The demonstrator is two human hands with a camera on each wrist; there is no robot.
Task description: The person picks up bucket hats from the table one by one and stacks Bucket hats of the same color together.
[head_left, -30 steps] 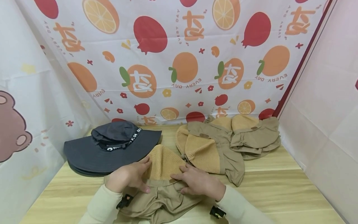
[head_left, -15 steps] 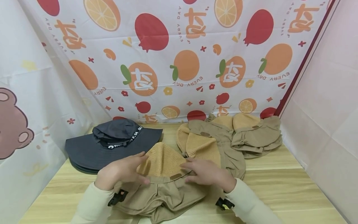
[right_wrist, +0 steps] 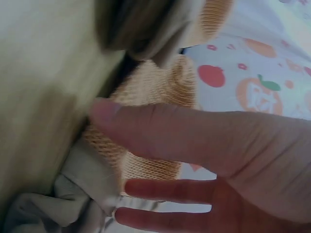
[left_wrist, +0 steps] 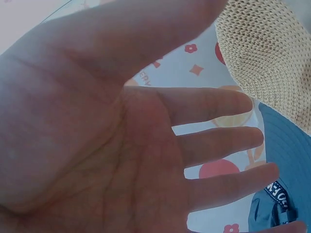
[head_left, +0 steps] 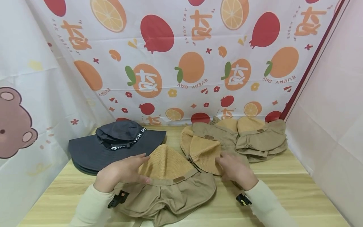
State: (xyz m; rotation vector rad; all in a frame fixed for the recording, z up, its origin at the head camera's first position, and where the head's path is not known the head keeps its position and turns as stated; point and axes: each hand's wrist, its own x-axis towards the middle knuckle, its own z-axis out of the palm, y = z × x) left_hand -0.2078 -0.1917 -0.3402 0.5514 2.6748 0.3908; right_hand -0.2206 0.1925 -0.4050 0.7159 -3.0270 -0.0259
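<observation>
Reaching in from the front, two pale sleeves each have a black clip by the wrist. Between them, at the near side of the wooden table, lies a tan hat, its yellow mesh crown pointing away from the person and its creased cloth brim spread toward them. The left hand is beside that crown, thumb near the band; its fingers are straight and spread, though whether they touch the mesh I cannot tell. The left wrist view shows what the head view hides, the palm and the gaps between the fingers, with the loose weave of a crown just past them. The head view alone shows the small brown patch on the band. A little farther off to the right, the right hand is at the edge of a second hat, which lies on its side just beyond the near one. From the right wrist, the thumb shows crossing in front of yellow mesh, apart from the straight fingers below; contact with the hat is unclear there too. Beyond the left hand sits a dark hat, crown up, with more than one layer of brim edge showing and a white-lettered band around it. Farther back on the right, more tan hats overlap in a folded heap. Behind everything hangs a white cloth printed with fruit.
</observation>
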